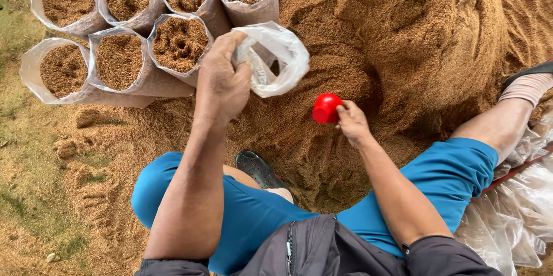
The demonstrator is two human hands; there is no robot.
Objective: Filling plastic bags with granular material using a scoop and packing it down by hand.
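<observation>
Brown sawdust-like heap [403,40] covers the ground beneath a seated person in blue trousers. Left hand [223,83] pinches the rim of an empty, crumpled clear plastic bag [275,60], held above the heap. Right hand [352,123] grips a small red plastic cup [326,108] just over the sawdust. Seven filled clear bags [118,60] stand upright together beyond the left hand.

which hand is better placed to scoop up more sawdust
Right, likely: the right hand already grips the red cup down against the sawdust pile, while the left hand is busy holding the empty bag.
</observation>
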